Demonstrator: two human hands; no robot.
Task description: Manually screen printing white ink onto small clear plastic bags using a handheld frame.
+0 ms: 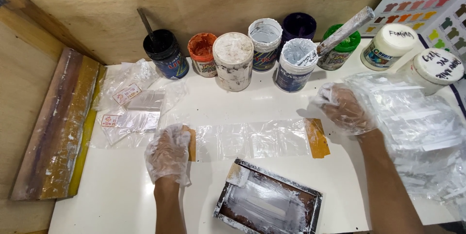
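Landmark: clear plastic strip (252, 139), a row of small transparent bags lying flat on the white surface (121, 200), long axis running left–right, taped down with a tan tape piece at each end.

Left hand (167, 154), in a thin disposable glove, presses on the strip's left end, right over the left tape piece (192, 144); fingers curled down flat onto it, not gripping anything.

Right hand (343, 108), also gloved, sits just off the strip's right end, above and right of the right tape piece (317, 138); fingers loosely bent, resting on the surface, nothing clearly held (can't tell if a fingertip pins the edge of a bag). It is near that tape but apart from it.

So the strip lies between the two hands, left hand touching, right hand near; right end is closer to the right hand.

Just below the strip: small printing screen frame (269, 200), smeared white, tilted slightly.

Above the strip: row of ink tubs; open white tub (295, 64) with a paint-coated stir stick (345, 31) leaning in it, black tub (166, 53) with a stick, orange tub (202, 53).

Right of the strip: heap of clear bags (422, 132) (big pile). Left of the strip: a few loose bags (131, 103) and a long squeegee (60, 125) at the surface's edge.
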